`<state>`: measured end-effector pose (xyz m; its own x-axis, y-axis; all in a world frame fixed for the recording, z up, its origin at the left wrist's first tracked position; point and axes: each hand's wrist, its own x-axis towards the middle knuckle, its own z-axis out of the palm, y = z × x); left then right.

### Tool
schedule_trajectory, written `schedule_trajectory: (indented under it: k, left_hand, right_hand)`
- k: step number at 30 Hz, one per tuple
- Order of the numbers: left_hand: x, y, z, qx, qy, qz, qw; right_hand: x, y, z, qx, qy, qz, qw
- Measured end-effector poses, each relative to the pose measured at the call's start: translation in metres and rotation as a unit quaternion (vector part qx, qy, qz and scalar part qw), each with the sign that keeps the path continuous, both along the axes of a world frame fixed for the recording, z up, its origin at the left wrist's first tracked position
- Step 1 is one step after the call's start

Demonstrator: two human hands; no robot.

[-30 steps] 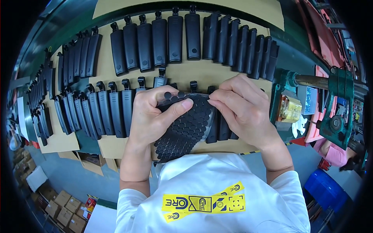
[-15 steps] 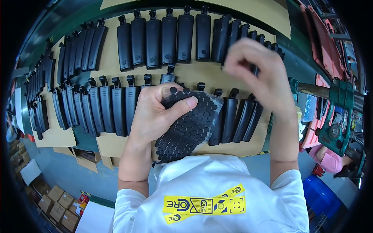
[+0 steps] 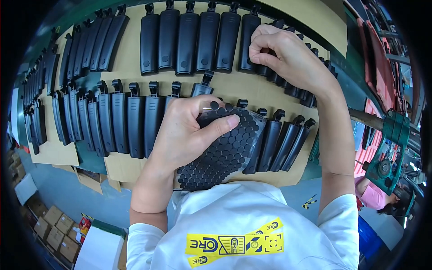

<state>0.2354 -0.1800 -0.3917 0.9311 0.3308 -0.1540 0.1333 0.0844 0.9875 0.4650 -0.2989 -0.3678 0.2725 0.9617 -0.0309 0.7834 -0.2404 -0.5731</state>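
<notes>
My left hand (image 3: pixel 180 130) is closed on a clear-backed sheet of round black stick-on pads (image 3: pixel 229 146), with the thumb pressed over its upper part. Two pads (image 3: pixel 215 105) stand out at the sheet's top edge. Farther off, my right hand (image 3: pixel 288 51) has its thumb and fingers pinched at the lower end of a long black plastic piece (image 3: pixel 250 38) in the back row. Whatever may be between those fingertips is hidden. Neighbouring black pieces (image 3: pixel 208 40) each carry a round pad near the lower end.
Several more black pieces (image 3: pixel 136 121) with clip-like ends lie in rows on cardboard (image 3: pixel 130 74) over a green table. One short-looking piece (image 3: pixel 202 86) lies behind my left hand. A green metal machine (image 3: pixel 387 153) stands at the right, near a person in pink (image 3: pixel 371 193).
My right hand, blurred before, has moved a little left and its fingers have come together at the end of a back-row piece. My left hand still grips the sheet. The view has shifted slightly.
</notes>
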Motion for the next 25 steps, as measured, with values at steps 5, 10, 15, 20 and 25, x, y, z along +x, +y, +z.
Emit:
schedule_trajectory:
  k: [5, 10, 15, 20, 25]
  left_hand:
    - [0.001, 0.000, -0.001, 0.010, -0.004, -0.002, 1.000]
    - [0.000, -0.002, 0.000, 0.008, -0.005, 0.010, 1.000]
    - [0.000, -0.001, 0.002, 0.008, -0.005, 0.010, 1.000]
    - [0.000, -0.001, 0.001, 0.010, -0.003, 0.006, 1.000]
    - [0.000, 0.000, 0.000, 0.017, -0.002, 0.006, 1.000]
  right_hand:
    - [0.001, 0.002, 0.001, -0.013, 0.006, -0.006, 1.000]
    - [-0.001, 0.005, 0.001, -0.020, -0.013, -0.008, 1.000]
    - [0.001, 0.004, -0.002, -0.008, -0.024, 0.002, 1.000]
    - [-0.002, 0.005, 0.002, -0.023, -0.032, 0.000, 0.999]
    - [-0.001, 0.010, 0.010, -0.041, -0.024, 0.039, 0.998]
